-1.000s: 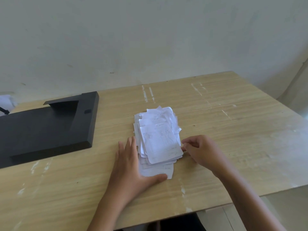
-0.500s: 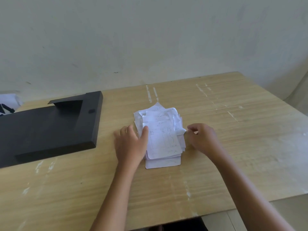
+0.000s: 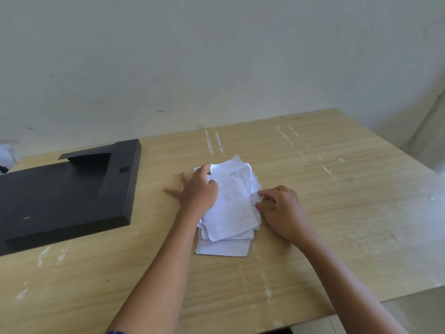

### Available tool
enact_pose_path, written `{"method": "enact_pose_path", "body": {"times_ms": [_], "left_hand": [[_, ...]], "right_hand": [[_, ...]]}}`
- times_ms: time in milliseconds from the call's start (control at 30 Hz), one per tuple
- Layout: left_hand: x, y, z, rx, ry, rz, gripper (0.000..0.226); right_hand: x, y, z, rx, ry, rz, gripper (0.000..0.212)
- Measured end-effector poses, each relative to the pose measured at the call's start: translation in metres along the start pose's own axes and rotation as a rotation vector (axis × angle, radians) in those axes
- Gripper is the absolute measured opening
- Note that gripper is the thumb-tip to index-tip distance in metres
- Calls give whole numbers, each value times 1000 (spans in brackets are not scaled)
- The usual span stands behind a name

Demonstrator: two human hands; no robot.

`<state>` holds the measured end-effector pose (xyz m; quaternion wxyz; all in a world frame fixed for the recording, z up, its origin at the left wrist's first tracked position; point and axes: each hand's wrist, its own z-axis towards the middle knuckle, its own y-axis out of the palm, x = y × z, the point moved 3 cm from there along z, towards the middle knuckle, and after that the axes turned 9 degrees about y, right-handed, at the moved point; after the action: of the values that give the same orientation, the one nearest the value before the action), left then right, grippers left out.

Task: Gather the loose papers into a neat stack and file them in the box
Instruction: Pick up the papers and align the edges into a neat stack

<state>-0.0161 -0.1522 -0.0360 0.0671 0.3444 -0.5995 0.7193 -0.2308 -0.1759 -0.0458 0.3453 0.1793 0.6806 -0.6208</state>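
Observation:
A loose pile of white papers (image 3: 231, 213) lies in the middle of the wooden table (image 3: 337, 213), its sheets fanned out and uneven. My left hand (image 3: 197, 191) lies against the pile's left side, fingers spread flat on the table, with the thumb and forefinger resting on the top sheets. At the pile's right edge, my right hand (image 3: 281, 210) has curled fingers, and its thumb and forefinger pinch the sheet edges there. The flat black box (image 3: 65, 194) lies on the table to the left, apart from the pile and from both hands.
A pale wall rises right behind the table's far edge. Something white (image 3: 7, 155) shows at the far left, behind the box. The table's near edge and right corner (image 3: 409, 292) lie close to my right forearm.
My left hand has slid from the pile's near-left corner up along its left side to the far corner. The right hand stays at the right edge. The pile has been squeezed narrower.

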Motion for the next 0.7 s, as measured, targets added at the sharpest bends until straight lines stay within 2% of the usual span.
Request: {"method": "enact_pose_path", "body": {"times_ms": [67,167,267,333,500,567,700], "left_hand": [[-1,-2,-1,-1,54,-48,54],[-14,-11,-13,96,51,-86,50],[-28,-8,-38,122,-14,88,65],[-26,2,-51,123,-30,207,70],[0,21,-56,148,-144,256,73],[12,25,-55,134,-161,330,72],[33,28,-54,222,-117,429,56]], "right_hand": [[3,-1,1,-9,-26,15,29],[8,-7,7,15,-5,111,25],[5,-5,11,-8,6,105,33],[-2,1,9,-23,-19,61,26],[-4,4,-3,140,-80,59,31],[-5,4,-7,184,-100,59,24],[-5,3,-14,249,-39,138,17]]}}
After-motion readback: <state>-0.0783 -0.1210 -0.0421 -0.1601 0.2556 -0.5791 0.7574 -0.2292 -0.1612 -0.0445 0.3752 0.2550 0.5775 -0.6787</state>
